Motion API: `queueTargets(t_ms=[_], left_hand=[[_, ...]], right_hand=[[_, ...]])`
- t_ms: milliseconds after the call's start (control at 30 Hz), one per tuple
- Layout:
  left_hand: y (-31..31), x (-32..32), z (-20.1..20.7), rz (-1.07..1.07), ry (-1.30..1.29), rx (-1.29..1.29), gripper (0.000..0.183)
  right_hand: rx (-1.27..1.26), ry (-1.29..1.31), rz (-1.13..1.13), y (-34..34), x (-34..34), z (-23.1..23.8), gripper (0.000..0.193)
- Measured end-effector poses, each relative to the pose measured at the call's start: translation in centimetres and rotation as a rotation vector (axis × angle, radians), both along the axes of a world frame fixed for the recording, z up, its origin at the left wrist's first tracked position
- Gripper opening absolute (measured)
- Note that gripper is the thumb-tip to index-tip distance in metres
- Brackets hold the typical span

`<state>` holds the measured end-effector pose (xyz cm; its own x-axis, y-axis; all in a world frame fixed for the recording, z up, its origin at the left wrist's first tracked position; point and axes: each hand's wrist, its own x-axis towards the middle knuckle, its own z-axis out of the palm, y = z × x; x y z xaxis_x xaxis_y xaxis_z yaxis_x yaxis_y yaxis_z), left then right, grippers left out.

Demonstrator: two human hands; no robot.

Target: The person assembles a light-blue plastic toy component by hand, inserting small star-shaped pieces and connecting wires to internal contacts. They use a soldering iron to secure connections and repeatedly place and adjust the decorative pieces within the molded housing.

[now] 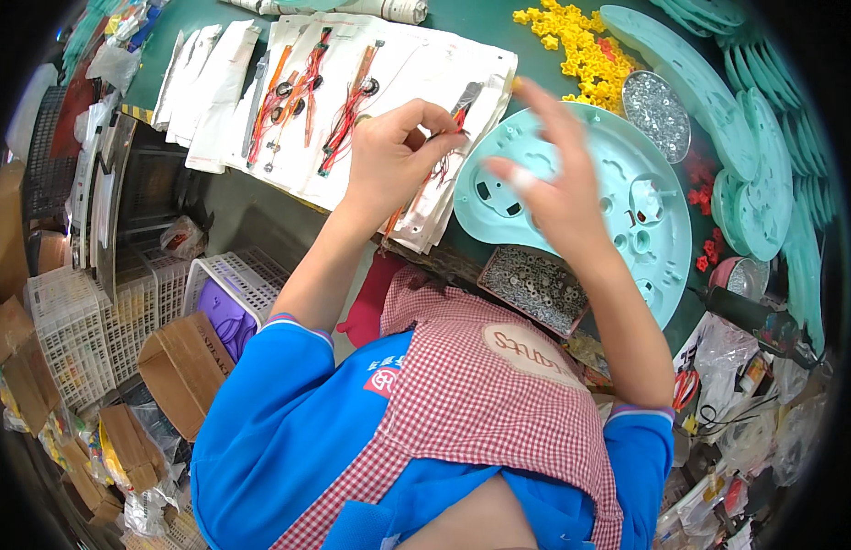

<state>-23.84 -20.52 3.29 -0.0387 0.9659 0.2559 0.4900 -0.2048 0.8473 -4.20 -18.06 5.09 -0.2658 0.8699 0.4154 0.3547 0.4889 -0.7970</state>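
Note:
My left hand is closed in a pinch on thin red wires at the right side of the white sheets. A dark strip lies just beyond the pinch. My right hand hovers over the near-left part of a turquoise plastic shell; its thumb and forefinger are spread, blurred by motion, with nothing visible between them. Something white covers the thumb's tip. The shell lies with its posts and holes upward. More wire bundles with small round black parts and orange strips rest on the sheets.
Beyond the shell are a heap of yellow star-shaped pieces and a round tray of screws. Near the table's front edge stands a box of small metal parts. Turquoise shells, red pieces and a dark power tool lie right.

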Motion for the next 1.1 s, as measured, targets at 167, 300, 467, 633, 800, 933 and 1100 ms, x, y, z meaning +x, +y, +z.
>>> queueTargets(t_ms=[167,300,467,633,800,933,1100], left_hand=[[-2.0,-2.1,-1.0,0.087,-0.418,-0.145,0.019],[-3.7,-4.7,-2.1,0.193,-0.511,-0.126,0.013],[-5.2,-9.0,0.2,0.163,-1.223,-0.175,0.010],[-2.2,-7.4,5.1,0.451,-0.722,0.090,0.013],[0.9,-11.0,3.1,0.256,-1.163,0.177,0.016],[2.9,-10.3,3.0,0.279,-0.768,0.145,0.010],[6.4,-5.8,-1.9,0.456,0.950,0.191,0.034]], right_hand=[[-0.654,0.384,0.266,2.3,-4.4,-2.5,0.024],[-0.724,0.571,0.158,1.3,-5.3,-3.0,0.016],[-1.003,0.842,0.129,-1.1,-6.2,-1.7,0.021],[-1.331,0.709,0.434,-2.2,-4.7,0.5,0.021],[-0.742,1.032,0.001,-2.3,-0.8,0.8,0.022],[-0.518,1.100,-0.174,0.2,3.9,2.9,0.035],[-0.586,1.036,-0.072,1.1,4.8,4.1,0.040]])
